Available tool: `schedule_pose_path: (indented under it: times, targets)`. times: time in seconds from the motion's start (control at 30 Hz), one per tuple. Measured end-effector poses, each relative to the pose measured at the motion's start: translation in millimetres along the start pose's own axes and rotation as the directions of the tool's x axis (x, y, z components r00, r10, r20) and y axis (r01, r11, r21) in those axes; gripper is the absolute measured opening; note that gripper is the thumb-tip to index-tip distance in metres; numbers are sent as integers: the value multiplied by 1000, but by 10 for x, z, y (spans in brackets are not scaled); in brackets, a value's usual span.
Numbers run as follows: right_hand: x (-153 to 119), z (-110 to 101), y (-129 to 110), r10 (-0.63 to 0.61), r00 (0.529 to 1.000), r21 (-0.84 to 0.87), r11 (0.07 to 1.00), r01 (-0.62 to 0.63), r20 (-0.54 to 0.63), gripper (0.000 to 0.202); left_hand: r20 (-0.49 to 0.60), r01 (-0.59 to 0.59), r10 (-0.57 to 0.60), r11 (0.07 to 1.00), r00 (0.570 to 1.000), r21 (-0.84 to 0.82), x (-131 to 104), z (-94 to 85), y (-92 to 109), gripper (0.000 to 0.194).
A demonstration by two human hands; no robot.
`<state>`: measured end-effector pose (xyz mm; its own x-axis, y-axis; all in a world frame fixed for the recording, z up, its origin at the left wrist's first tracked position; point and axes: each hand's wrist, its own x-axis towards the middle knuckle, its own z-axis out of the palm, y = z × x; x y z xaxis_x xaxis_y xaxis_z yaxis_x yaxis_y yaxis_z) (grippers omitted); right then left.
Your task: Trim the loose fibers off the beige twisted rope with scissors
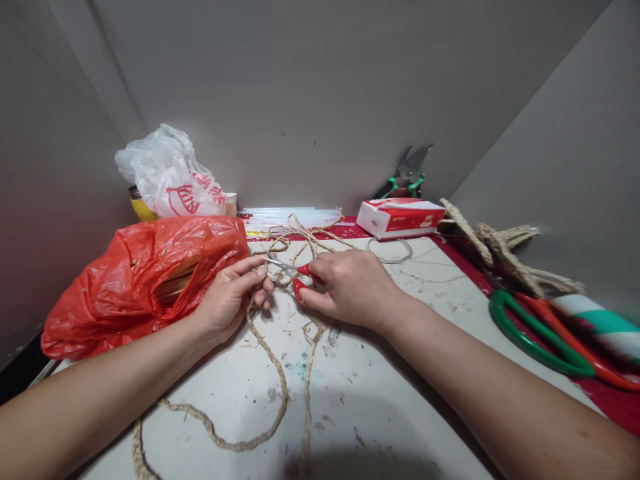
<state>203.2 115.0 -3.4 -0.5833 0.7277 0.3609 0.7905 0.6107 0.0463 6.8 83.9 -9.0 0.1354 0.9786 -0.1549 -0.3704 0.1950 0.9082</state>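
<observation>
My right hand (345, 283) has its fingers in the red handles of a small pair of scissors (299, 283). The blades are slightly apart and point left, their tips close to the fingertips of my left hand (235, 290). That hand is closed in a pinch on a braided straw rope (273, 360), at the height of the blades. From my left fingers the rope runs down the table in a loose curve to the lower left. Another length of rope (309, 387) hangs toward the near edge, and more loops lie tangled behind the scissors.
A red plastic bag (125, 280) stands at left, a white plastic bag (167, 173) behind it. At the back lie clear sticks (290, 217), a red-and-white tissue box (400, 219) and pruning shears (410, 167). Straw bundles (505, 247) and large green-and-orange handles (543, 340) lie right.
</observation>
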Motion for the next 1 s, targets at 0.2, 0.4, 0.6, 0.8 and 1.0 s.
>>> schedule_pose_path:
  times: [0.2, 0.4, 0.6, 0.8, 1.0]
  targets:
    - [-1, -2, 2, -28, 999, -48, 998, 30, 41, 37, -6, -5, 5, 1000, 1000, -3, 1, 8, 13, 19]
    - [-7, -14, 9, -12, 1000, -60, 998, 11, -2, 37, -7, -14, 14, 1000, 1000, -9, 0, 1, 14, 21]
    - [2, 13, 45, -10, 999, -4, 1000, 10, 36, 35, -15, -16, 15, 1000, 1000, -18, -5, 6, 21, 25]
    - [-4, 6, 53, 0, 1000, 43, 999, 0, -1, 33, 2, -18, 18, 1000, 1000, -20, -7, 8, 12, 28]
    - [-16, -10, 35, -12, 1000, -17, 1000, 12, -1, 36, 2, -23, 23, 1000, 1000, -8, -10, 7, 10, 24]
